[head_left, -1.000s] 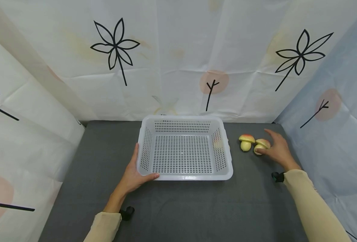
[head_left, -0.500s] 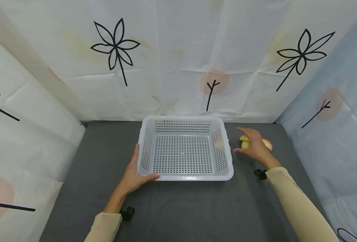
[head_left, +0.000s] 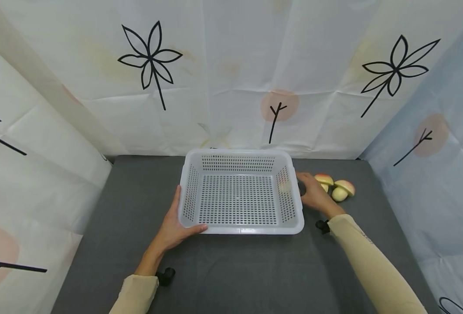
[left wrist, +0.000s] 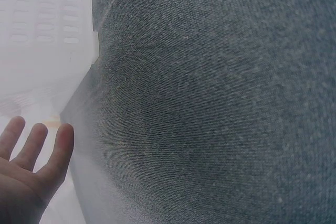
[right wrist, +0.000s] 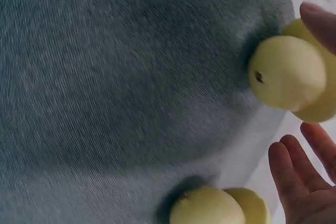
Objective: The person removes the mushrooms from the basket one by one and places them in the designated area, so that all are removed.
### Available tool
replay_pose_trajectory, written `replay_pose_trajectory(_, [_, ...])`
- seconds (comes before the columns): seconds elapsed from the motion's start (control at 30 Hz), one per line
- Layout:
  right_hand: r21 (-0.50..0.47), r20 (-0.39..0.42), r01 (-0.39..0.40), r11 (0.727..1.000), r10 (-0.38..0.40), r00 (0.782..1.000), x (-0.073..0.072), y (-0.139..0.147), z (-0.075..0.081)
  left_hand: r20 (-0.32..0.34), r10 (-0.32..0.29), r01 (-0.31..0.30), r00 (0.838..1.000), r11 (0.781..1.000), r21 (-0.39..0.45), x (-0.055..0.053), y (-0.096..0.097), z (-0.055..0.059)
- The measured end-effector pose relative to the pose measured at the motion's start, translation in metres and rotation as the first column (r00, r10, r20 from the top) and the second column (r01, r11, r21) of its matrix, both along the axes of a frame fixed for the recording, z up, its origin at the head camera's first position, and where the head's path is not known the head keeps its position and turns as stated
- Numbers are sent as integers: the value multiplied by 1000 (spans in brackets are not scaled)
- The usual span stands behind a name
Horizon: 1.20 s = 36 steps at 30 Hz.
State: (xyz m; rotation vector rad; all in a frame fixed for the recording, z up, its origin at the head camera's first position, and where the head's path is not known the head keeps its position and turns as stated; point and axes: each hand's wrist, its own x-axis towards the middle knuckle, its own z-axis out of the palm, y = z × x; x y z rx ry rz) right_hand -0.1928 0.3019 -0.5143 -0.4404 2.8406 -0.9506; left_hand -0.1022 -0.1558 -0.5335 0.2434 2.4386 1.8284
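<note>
A white perforated plastic basket [head_left: 241, 229] stands on the grey table. My left hand [head_left: 171, 227] rests at its front left corner, thumb along the front rim and straight fingers against the left side. At the basket's right side is my right hand [head_left: 314, 194]. The right wrist view shows its thumb and straight fingers spread around a toy mushroom [right wrist: 286, 72] with a pale yellow stem, fingertips right at the cap. That mushroom is hidden in the head view. Right of the hand lie two more toy mushrooms, one partly covered [head_left: 324, 179] and one in full sight [head_left: 343, 190], with red-tinged caps.
The grey cloth-covered table [head_left: 231, 274] extends in front of the basket and to both sides. White printed curtains [head_left: 223, 78] hang behind it and at both sides. The basket's back rim is close to the rear curtain.
My right hand has moved left from the far right mushroom, over the middle one, to the mushroom beside the basket. The left hand and the basket have stayed in place.
</note>
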Motion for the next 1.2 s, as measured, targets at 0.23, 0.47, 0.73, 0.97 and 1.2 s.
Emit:
replay_pose_trajectory(0.23, [-36, -36, 22, 999, -24, 999, 2, -5, -9, -2, -3, 3, 1000, 1000, -2, -1, 0, 0])
replay_pose_trajectory(0.47, [88, -100, 139, 986, -130, 987, 2, -6, -9, -4, -2, 2, 1000, 1000, -9, 0, 0, 1])
replay_pose_trajectory(0.73, [215, -234, 124, 969, -72, 969, 0, -1, -4, -7, -4, 4, 1000, 1000, -14, 0, 0, 1])
replay_pose_trajectory(0.97, [296, -190, 127, 947, -72, 979, -5, 4, 1, -5, 0, -1, 1000, 1000, -18, 0, 0, 0])
replay_pose_trajectory(1.2, [291, -196, 206, 934, -153, 969, -10, 11, 2, -2, -6, 6, 1000, 1000, 14, 0, 0, 0])
